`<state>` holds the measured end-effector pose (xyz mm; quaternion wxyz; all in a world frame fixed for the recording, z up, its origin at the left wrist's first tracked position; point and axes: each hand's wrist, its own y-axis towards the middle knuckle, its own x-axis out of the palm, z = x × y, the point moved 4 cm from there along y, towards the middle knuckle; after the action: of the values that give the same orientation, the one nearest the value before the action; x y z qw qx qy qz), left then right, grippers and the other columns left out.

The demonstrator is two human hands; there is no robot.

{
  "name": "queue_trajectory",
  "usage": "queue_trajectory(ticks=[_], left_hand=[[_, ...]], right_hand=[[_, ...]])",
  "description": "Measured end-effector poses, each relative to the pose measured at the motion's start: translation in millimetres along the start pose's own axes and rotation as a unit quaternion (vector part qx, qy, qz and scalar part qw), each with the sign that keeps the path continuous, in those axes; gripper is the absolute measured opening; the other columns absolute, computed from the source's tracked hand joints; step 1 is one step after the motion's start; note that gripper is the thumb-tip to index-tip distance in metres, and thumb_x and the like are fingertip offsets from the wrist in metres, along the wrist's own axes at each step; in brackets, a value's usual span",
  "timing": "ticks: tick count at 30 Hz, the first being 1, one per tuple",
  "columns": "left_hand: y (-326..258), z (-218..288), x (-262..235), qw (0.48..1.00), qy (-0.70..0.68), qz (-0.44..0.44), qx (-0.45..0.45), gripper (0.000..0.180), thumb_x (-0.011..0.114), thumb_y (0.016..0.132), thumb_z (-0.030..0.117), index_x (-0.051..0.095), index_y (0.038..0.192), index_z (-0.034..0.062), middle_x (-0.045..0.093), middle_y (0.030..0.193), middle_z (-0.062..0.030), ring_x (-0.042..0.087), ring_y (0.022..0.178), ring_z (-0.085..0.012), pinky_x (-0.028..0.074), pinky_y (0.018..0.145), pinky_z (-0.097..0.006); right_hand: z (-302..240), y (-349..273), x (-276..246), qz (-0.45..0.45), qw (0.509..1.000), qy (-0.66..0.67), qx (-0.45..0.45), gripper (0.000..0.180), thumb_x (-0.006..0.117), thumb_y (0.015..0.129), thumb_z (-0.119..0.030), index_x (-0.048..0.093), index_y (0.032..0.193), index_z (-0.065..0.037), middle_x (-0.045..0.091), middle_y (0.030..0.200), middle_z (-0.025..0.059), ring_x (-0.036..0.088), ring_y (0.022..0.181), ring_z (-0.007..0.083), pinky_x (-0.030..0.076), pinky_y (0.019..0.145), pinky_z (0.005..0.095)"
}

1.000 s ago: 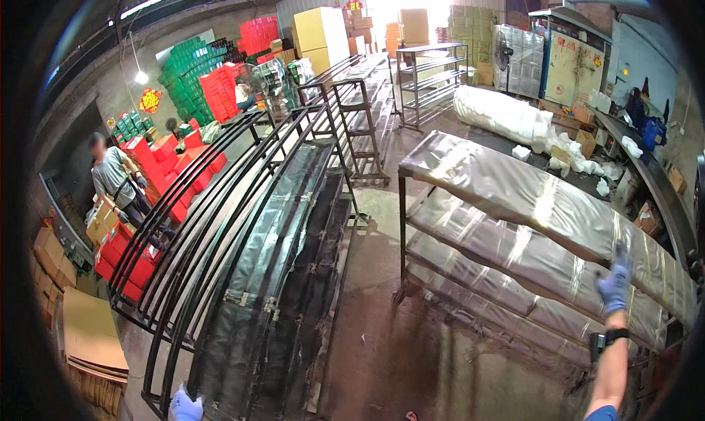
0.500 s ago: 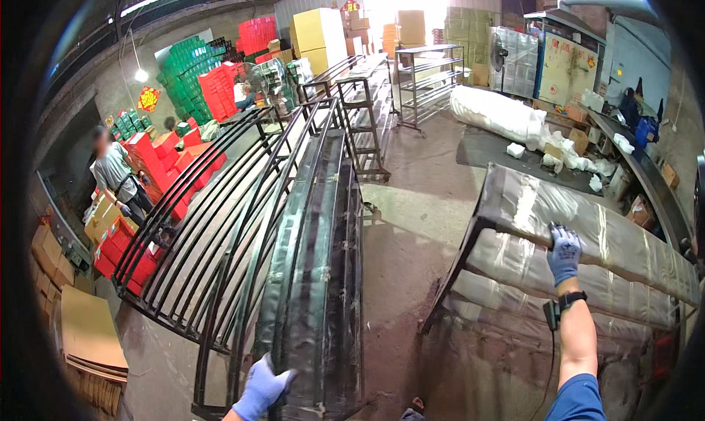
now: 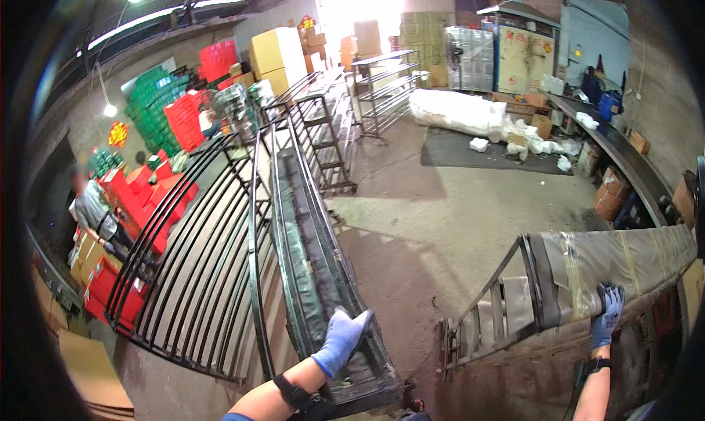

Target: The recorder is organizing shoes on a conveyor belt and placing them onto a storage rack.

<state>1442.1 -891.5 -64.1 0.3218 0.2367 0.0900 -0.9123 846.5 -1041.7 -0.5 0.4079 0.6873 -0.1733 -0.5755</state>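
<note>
My left hand (image 3: 341,340), in a blue knit glove, lies over the near end of a long black rack (image 3: 312,252) with dark padded strips along it. Its fingers curl down onto the frame and its thumb points right. At the right, my right hand (image 3: 609,314), in a blue glove with dark fingertips, hooks over the near edge of a rack wrapped in grey padding (image 3: 587,263). Clear tape crosses that padding. The rack stands tilted, with its end frame and lower shelves (image 3: 492,314) exposed. Both grips' undersides are hidden.
Curved black metal racks (image 3: 198,274) stand at the left, near a person (image 3: 99,211) by red boxes (image 3: 132,200). Further back are shelf racks on wheels (image 3: 323,142) and a white wrapped roll (image 3: 455,111) on a dark mat. A long bench (image 3: 609,149) runs along the right.
The view has turned to the right. The grey-padded rack has tipped and turned under my right hand. My left hand has moved right, and the black rack's near end has swung right.
</note>
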Motion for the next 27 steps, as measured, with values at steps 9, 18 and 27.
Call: queue_trajectory(ticks=[9,18,27], left_hand=[[46,190,206,0.948,0.122,-0.289,0.057,0.085,0.063,0.079,0.048,0.033,0.127,-0.0156,0.055,0.112,-0.0259,0.054,0.106,-0.0304,0.043,0.089,-0.033],[106,232,212,0.770,0.318,-0.209,0.512,0.085,0.069,0.065,0.048,0.038,0.135,0.0102,0.039,0.133,-0.0180,0.030,0.128,-0.0367,0.015,0.108,-0.053],[262,308,401,0.670,0.360,-0.251,0.599,0.064,0.060,0.072,0.055,0.055,0.114,0.0069,0.061,0.091,-0.0089,0.060,0.081,-0.0246,0.046,0.072,-0.037]], right_hand=[[215,-57,-44,-0.104,0.973,-0.097,0.182,0.037,0.036,0.087,-0.011,0.059,0.115,-0.003,0.054,0.123,0.0102,0.042,0.122,0.0254,0.017,0.112,0.0383],[343,-79,-36,-0.140,0.920,0.000,0.366,0.040,0.031,0.092,-0.010,0.049,0.125,0.002,0.043,0.135,0.0115,0.034,0.128,0.0232,0.022,0.109,0.0333],[349,-27,-23,-0.343,0.831,-0.203,0.388,0.060,0.043,0.073,0.010,0.041,0.132,0.000,0.036,0.139,0.0201,0.036,0.128,0.0282,0.025,0.108,0.0315]])
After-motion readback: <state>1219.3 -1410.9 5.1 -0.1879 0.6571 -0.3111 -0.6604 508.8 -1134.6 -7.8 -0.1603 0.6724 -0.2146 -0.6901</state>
